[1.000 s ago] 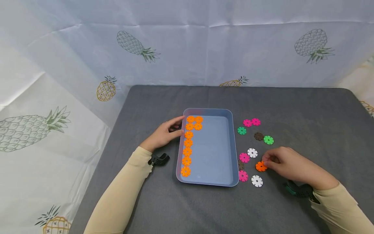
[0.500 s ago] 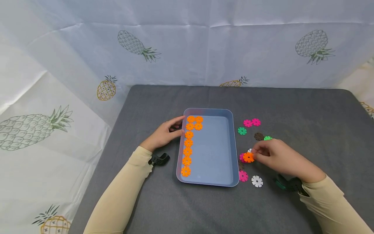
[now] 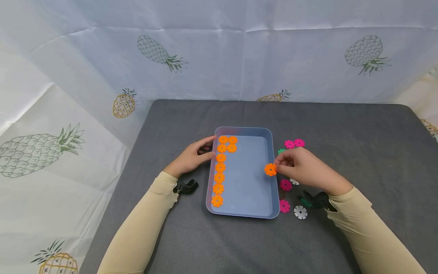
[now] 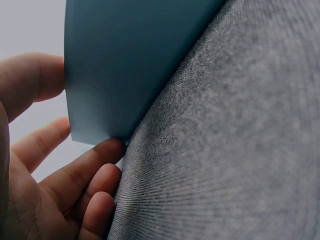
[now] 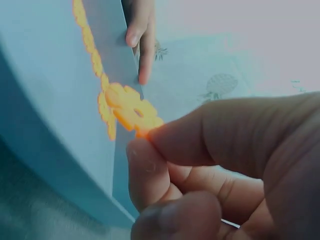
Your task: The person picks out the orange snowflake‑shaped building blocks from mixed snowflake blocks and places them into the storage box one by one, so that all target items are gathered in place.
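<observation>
Thumb and fingertip of my right hand point(image 3: 306, 167) pinch an orange snowflake disc point(image 3: 270, 169) by its edge, over the right side of a shallow blue-grey tray point(image 3: 253, 171). In the right wrist view the disc point(image 5: 132, 109) sticks out tilted from the fingertips. Inside the tray, several like orange discs point(image 3: 220, 167) lie in a column along the left wall, with a short second column at the top. My left hand point(image 3: 189, 158) rests against the tray's left side, thumb and index tip touching the rim. In the left wrist view its fingers point(image 4: 85, 170) lie against the outer wall point(image 4: 120, 70).
Right of the tray lie loose discs: pink point(image 3: 285, 185), white point(image 3: 300, 212) and green point(image 3: 281, 151) ones. My right hand and forearm cover some others. A grey cloth point(image 3: 191, 243) covers the table, and a pineapple-print sheet point(image 3: 219, 61) hangs behind.
The right hand has lifted the orange disc from among the loose ones and carried it left and farther back, over the tray's right rim. The left hand and tray have stayed put.
</observation>
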A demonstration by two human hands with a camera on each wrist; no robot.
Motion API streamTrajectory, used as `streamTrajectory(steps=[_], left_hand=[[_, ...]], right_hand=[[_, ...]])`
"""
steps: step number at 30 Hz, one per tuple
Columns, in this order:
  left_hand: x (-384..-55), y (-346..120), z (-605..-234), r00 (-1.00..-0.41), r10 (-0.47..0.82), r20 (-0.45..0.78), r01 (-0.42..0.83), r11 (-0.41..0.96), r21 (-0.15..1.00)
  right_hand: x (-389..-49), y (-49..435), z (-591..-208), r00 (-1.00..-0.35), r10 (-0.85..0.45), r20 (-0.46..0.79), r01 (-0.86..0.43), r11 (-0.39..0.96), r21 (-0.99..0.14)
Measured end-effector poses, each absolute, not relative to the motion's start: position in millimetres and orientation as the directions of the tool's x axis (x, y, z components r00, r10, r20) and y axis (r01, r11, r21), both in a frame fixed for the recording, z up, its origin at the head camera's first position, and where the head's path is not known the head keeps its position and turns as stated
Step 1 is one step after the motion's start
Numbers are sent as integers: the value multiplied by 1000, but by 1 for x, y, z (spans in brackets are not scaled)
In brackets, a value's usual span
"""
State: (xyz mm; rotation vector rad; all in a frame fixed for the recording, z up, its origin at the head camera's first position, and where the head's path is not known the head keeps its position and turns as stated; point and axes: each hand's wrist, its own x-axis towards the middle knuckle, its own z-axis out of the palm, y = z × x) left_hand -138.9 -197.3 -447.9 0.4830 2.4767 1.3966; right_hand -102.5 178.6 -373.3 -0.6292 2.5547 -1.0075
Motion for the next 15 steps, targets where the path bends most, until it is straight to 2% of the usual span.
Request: streamTrajectory(steps=[15], left_hand=[[-140,-198,-445,-912,404,-74,149,494,856]], right_hand=[[-144,118,-378,-830,-528,-181,-268,662,-700]])
